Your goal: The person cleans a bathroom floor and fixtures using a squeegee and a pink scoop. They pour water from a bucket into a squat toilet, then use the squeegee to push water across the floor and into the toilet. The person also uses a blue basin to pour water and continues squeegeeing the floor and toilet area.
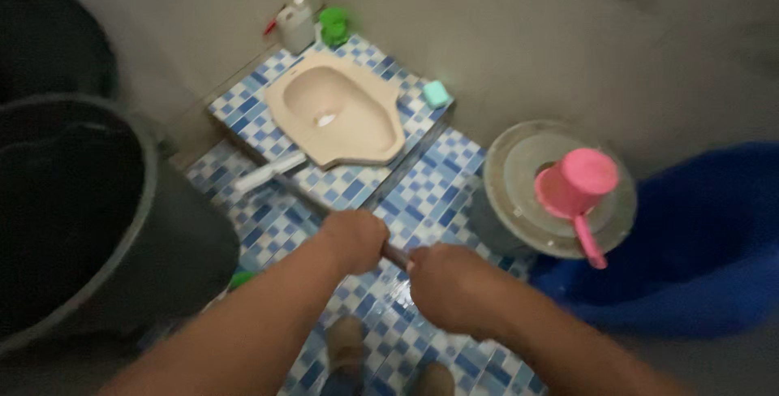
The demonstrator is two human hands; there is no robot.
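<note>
Brush (272, 170) handle gripped by both hands, beside toilet (341, 112).

We see a dim, grainy frame: motion blur on both forearms, dark near-left corner, faint glare on wet tiles (406, 282).

The beige squat toilet pan (337, 112) is set into the raised blue-and-white tiled step (235, 112), far against the wall. Behind it, a white plastic jug (295, 27) is stood in the corner, a green container (333, 26) just to its right. A small teal soap box (436, 93) is placed on the step's right edge. The long-handled floor brush (272, 173) is laid across the lower tiled floor (430, 193), gripped near its end by the left hand (355, 239) and right hand (450, 286), side by side. A large black bucket (89, 217) is stood at left; at right, a pink plastic dipper (578, 189) is rested on a grey round lid (560, 189), a blue tub (698, 242) beyond.
</note>
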